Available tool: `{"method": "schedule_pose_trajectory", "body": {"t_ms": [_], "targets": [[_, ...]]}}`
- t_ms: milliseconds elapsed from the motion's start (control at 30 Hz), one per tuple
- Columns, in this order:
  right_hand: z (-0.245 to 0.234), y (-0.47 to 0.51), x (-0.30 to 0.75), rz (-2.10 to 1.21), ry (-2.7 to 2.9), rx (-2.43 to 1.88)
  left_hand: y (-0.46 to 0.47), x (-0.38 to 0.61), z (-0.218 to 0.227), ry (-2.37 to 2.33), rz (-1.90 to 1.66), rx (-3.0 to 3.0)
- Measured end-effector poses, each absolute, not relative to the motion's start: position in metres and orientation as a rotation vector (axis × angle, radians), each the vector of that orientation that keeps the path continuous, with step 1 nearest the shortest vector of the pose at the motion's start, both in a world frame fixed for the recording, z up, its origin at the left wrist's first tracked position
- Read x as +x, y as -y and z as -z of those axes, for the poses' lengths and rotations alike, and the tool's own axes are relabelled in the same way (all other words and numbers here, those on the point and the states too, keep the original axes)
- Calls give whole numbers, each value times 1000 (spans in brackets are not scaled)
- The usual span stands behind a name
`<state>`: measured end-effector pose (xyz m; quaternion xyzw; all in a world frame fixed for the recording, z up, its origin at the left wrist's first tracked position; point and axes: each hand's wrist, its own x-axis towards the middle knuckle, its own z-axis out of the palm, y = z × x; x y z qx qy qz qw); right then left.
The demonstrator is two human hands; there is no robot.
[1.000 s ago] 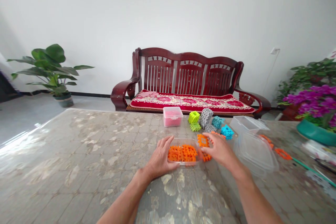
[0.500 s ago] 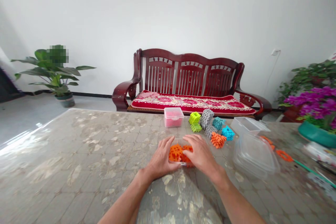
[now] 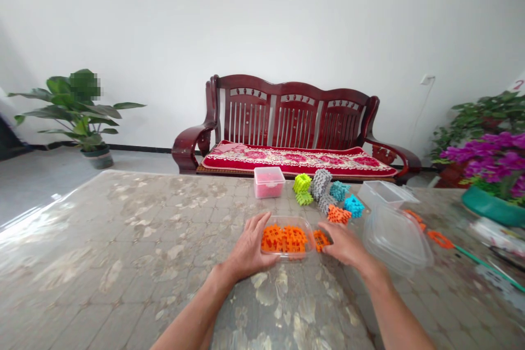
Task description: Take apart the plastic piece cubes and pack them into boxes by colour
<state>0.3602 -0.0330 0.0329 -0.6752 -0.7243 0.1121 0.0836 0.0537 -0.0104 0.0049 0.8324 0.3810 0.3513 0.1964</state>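
I have the tub [image 3: 296,219] on the table [image 3: 156,262] with pieces [image 3: 284,239] in it, my left hand [image 3: 248,241] around its left end, my right hand [image 3: 344,243] and a loose piece [image 3: 320,240] beside its right. Behind the tub sits the lidded box [image 3: 269,183]; behind and right of the tub, block shapes [image 3: 322,184], then an open box [image 3: 381,194]. Well behind the tub, beyond the table, stands the bench [image 3: 295,115].

At the far right edge, a red mark [image 3: 519,85] can be read as the figure "2"; it is borne by a white surface [image 3: 512,88], partly cut off, seen just above the green foliage [image 3: 484,115].
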Motion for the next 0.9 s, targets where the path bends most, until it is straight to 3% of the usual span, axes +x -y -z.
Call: {"method": "schedule_pose_trajectory", "body": {"t_ms": [600, 900], "targets": [[-46, 27, 346, -382, 2404, -1814, 10, 54, -5, -1070, -981, 2331], [-54, 29, 361, -255, 2140, -1965, 10, 54, -7, -1077, -982, 2338]]}}
